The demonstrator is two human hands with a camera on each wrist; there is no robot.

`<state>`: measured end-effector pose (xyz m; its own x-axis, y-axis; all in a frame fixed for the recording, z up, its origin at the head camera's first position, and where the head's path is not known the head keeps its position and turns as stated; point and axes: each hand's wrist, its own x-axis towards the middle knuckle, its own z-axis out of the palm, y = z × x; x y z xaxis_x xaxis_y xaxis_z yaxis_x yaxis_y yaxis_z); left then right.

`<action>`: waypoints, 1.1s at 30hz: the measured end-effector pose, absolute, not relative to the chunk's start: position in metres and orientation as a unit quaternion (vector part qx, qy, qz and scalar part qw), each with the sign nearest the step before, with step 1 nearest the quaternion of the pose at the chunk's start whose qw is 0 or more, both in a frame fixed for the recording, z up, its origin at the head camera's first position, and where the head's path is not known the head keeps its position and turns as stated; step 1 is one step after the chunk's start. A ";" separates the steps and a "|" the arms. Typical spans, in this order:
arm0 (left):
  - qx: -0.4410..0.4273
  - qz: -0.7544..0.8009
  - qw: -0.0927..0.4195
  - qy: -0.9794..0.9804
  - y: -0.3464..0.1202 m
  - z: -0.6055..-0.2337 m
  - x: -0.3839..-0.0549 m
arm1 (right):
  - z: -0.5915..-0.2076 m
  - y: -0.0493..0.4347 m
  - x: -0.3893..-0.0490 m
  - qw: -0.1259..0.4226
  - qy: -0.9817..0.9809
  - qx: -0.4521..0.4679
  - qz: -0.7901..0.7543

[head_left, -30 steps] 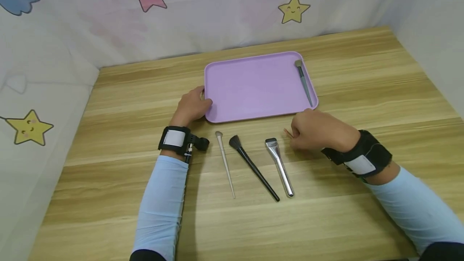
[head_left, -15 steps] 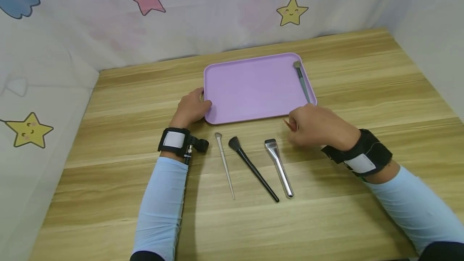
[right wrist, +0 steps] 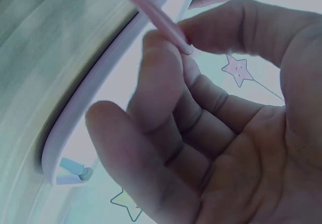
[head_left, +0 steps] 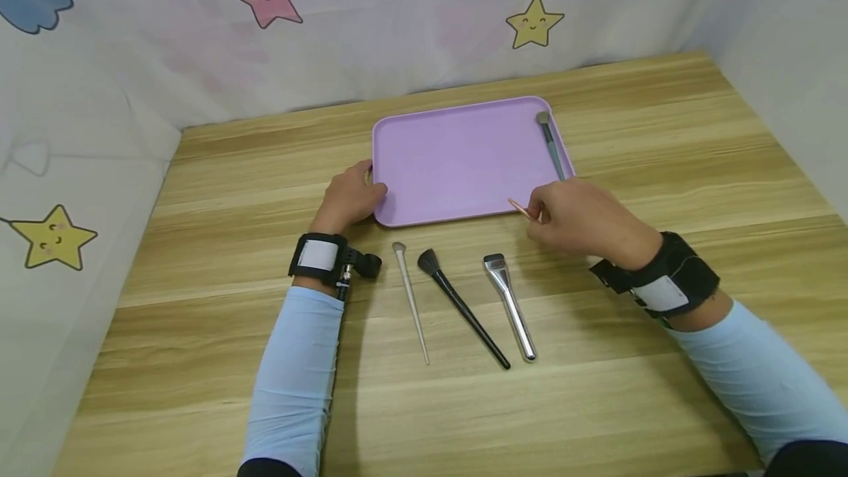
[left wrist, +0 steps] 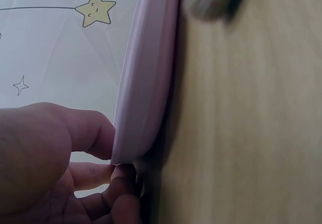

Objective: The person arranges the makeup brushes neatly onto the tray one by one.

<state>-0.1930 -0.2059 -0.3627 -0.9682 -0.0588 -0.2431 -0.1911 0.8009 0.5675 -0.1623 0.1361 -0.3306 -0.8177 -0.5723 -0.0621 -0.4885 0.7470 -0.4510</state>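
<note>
A purple tray (head_left: pixel 457 160) lies at the back of the table. My left hand (head_left: pixel 351 197) pinches its near left corner, with the thumb on the rim and the fingers at the outer wall and underside. Over the tray's near right edge, my right hand (head_left: pixel 576 216) pinches a slim pink stick (right wrist: pixel 158 18) between thumb and fingertips. One end (head_left: pixel 518 206) pokes out to the left; its kind cannot be told. A makeup brush with a grey-green handle (head_left: pixel 551 147) lies along the tray's right side, its lower end hidden behind my right hand.
In front of the tray lie three makeup brushes on the wooden table (head_left: pixel 199 374): a thin pale one (head_left: pixel 412 304), a black one (head_left: pixel 464 308) and a silver flat-topped one (head_left: pixel 510 308). A white curtain with printed stars (head_left: pixel 371 28) stands behind the table.
My right hand has risen slightly away from me, carrying the pink stick from just in front of the tray to its near edge. More of the stick shows. The left hand stays put.
</note>
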 end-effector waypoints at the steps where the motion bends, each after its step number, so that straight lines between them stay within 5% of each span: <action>1: -0.067 0.308 0.108 0.943 -0.206 -0.363 -0.193 | -0.330 0.136 -0.163 0.096 0.930 -0.285 -0.213; 33: -0.066 0.314 0.107 0.941 -0.205 -0.362 -0.192 | -0.333 0.146 -0.179 0.022 0.937 -0.221 -0.270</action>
